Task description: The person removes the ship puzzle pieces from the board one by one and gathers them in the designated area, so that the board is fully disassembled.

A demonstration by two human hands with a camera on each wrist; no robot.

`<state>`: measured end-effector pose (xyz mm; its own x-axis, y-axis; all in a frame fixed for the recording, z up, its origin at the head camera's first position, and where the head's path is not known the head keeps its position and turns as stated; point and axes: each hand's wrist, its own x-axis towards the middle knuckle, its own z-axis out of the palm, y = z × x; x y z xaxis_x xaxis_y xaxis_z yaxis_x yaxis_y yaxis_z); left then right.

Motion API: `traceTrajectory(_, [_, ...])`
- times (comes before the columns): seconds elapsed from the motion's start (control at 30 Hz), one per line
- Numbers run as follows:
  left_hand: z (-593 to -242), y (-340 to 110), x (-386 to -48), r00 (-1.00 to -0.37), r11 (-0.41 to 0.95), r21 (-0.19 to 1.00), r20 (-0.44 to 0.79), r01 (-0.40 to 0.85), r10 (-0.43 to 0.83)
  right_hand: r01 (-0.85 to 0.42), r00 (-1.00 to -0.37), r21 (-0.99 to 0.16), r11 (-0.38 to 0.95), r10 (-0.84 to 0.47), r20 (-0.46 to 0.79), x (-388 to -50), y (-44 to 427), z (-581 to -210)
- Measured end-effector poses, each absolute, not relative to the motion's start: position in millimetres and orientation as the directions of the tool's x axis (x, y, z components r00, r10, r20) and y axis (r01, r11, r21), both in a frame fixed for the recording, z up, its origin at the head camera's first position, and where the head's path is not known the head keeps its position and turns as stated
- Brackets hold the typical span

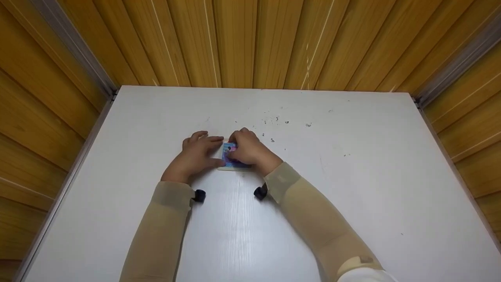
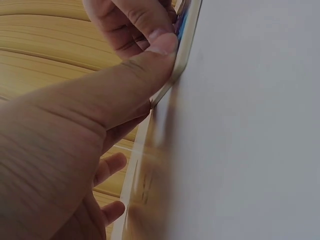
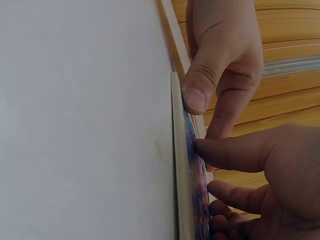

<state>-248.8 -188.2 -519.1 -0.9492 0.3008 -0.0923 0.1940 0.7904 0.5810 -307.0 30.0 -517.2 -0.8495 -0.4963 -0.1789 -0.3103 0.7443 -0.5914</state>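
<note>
A small flat board (image 1: 235, 169) with a pale border and a blue, pink and purple picture lies on the white table. My left hand (image 1: 194, 157) holds its left side, with the thumb on the near corner and the index finger by the far one. Over the picture's right part is my right hand (image 1: 248, 149), its thumb and fingertips touching the surface, set apart. In the right wrist view, the right thumb and fingers (image 3: 240, 152) meet the picture (image 3: 192, 145) just below the left thumb (image 3: 196, 100). The right hand hides part of the picture.
The white table (image 1: 352, 203) has dark specks and scuffs (image 1: 287, 122) beyond the hands. Wood-patterned walls (image 1: 235, 43) with metal corner strips stand behind it and at both sides. A black wrist device (image 1: 199, 196) sits at the left sleeve, another (image 1: 260, 192) at the right.
</note>
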Motion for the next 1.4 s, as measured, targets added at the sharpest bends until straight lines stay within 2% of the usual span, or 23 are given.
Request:
traceTrajectory(0.13, [-520.0, -189.4, -248.5, -0.949, 0.785, 0.588, -0.088, 0.197, 0.304, -0.276, -0.886, -0.569, 0.775, -0.434, -0.162, -320.5, 23.4, -534.5])
traceTrajectory(0.33, [-518.2, -189.7, -247.8, -0.947, 0.782, 0.589, -0.084, 0.205, 0.311, -0.177, -0.924, -0.538, 0.824, -0.327, -0.198, -303.4, 9.5, -501.4])
traceTrajectory(0.47, [-519.2, -189.1, -247.0, -0.948, 0.784, 0.586, -0.081, 0.205, 0.308, -0.158, -0.939, -0.486, 0.860, -0.283, -0.197, -300.7, 2.3, -497.6])
traceTrajectory(1.1, [-522.7, -190.4, -248.7, -0.955, 0.774, 0.600, -0.054, 0.202, 0.292, -0.081, -0.967, -0.409, 0.909, -0.172, -0.189, -298.6, -13.8, -497.6])
traceTrajectory(1.4, [-521.7, -189.7, -247.9, -0.958, 0.768, 0.613, -0.066, 0.183, 0.280, -0.080, -0.971, -0.416, 0.906, -0.166, -0.174, -299.0, -16.0, -502.4])
